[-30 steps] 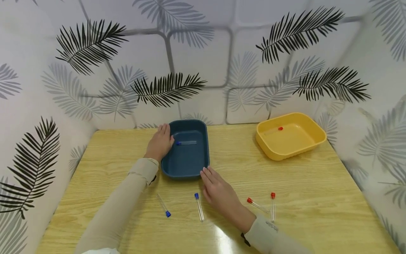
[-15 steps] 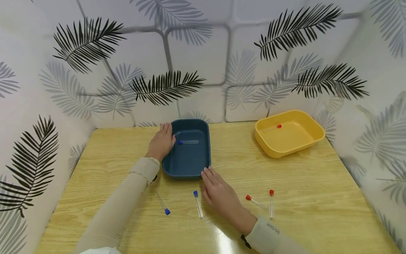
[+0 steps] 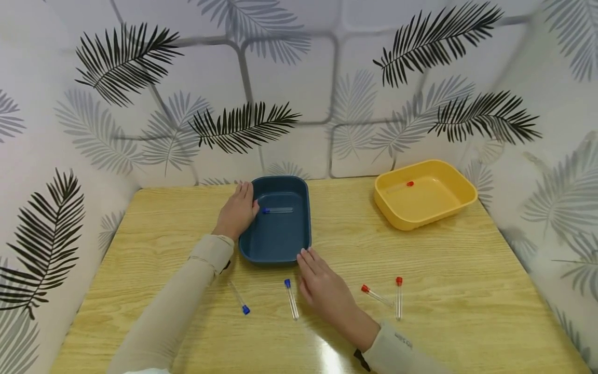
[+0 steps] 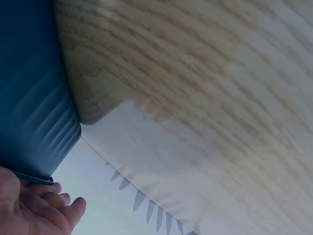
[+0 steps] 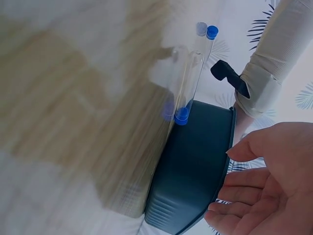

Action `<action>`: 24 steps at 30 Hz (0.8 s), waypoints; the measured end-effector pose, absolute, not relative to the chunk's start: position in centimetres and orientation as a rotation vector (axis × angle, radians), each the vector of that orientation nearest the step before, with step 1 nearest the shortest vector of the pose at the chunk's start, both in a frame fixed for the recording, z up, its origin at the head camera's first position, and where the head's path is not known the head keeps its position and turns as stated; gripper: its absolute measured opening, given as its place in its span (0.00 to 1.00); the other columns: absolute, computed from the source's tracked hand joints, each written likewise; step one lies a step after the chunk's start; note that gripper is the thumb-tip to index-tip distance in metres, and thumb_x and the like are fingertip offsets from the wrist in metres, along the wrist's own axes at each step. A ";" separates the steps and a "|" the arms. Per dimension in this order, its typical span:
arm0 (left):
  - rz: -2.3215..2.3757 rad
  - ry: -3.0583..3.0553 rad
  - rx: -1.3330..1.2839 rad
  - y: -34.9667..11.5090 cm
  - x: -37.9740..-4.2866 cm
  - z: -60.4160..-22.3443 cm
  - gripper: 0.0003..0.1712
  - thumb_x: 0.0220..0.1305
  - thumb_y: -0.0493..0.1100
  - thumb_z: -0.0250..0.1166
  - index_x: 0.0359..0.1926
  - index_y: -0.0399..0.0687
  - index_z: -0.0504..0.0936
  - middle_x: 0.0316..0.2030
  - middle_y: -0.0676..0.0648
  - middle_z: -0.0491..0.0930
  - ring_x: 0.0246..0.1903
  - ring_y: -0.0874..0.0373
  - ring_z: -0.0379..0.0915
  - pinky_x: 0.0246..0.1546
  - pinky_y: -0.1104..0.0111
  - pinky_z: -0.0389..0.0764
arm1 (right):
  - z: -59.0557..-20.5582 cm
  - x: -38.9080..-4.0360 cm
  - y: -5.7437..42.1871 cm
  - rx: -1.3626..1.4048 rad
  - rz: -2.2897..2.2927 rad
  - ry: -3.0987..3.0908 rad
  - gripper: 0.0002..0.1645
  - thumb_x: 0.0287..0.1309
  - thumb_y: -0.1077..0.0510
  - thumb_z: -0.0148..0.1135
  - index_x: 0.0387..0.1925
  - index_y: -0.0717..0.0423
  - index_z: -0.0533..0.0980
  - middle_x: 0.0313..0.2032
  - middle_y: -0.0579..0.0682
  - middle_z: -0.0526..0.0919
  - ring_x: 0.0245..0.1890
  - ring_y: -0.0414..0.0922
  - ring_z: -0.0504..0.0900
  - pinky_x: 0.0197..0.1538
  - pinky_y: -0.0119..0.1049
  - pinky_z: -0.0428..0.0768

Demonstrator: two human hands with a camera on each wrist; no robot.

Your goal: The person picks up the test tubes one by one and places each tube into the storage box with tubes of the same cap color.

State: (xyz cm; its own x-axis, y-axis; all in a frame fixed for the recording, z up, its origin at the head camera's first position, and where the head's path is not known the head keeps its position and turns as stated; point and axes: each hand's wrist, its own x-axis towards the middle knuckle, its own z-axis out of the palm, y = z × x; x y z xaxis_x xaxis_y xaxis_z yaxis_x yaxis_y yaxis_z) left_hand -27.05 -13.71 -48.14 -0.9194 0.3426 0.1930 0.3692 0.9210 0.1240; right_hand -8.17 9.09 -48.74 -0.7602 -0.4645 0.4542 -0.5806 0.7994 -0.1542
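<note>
A dark blue tray sits at the back of the table, left of centre. My left hand rests on its left rim, fingers fairly straight and the thumb reaching over the inner side. In the left wrist view, the left fingers lie by the rim. My right hand touches the tray's near right corner with extended fingertips. Inside lies a clear tube with a blue cap. In front of the tray are two more blue-capped tubes, a left one and a middle one.
At the back right stands a yellow tray containing a red-capped tube. Two red-capped tubes, one slanted and one upright in view, lie right of my right hand. A leaf-patterned wall borders the table.
The blue tray has shifted slightly right on the table, with my hands staying at its rim and corner. The head view has tilted a little; the loose tubes have not moved.
</note>
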 end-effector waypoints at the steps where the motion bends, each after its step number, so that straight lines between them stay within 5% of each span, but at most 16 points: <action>1: -0.237 -2.911 -0.545 -13.7 -27.0 -48.1 0.31 0.69 0.43 0.50 0.66 0.27 0.57 0.64 0.32 0.60 0.65 0.41 0.53 0.62 0.54 0.59 | -48.8 -8.2 9.1 0.784 0.401 -2.592 0.27 0.54 0.60 0.61 0.56 0.67 0.72 0.57 0.60 0.73 0.59 0.54 0.70 0.54 0.42 0.73; 24: -0.127 -3.037 -0.523 -14.0 -27.6 -47.6 0.35 0.70 0.53 0.47 0.68 0.33 0.55 0.66 0.36 0.57 0.67 0.44 0.49 0.63 0.53 0.57 | -48.0 -8.5 9.4 0.801 0.503 -2.659 0.24 0.57 0.59 0.60 0.55 0.66 0.74 0.56 0.59 0.74 0.59 0.53 0.70 0.55 0.43 0.72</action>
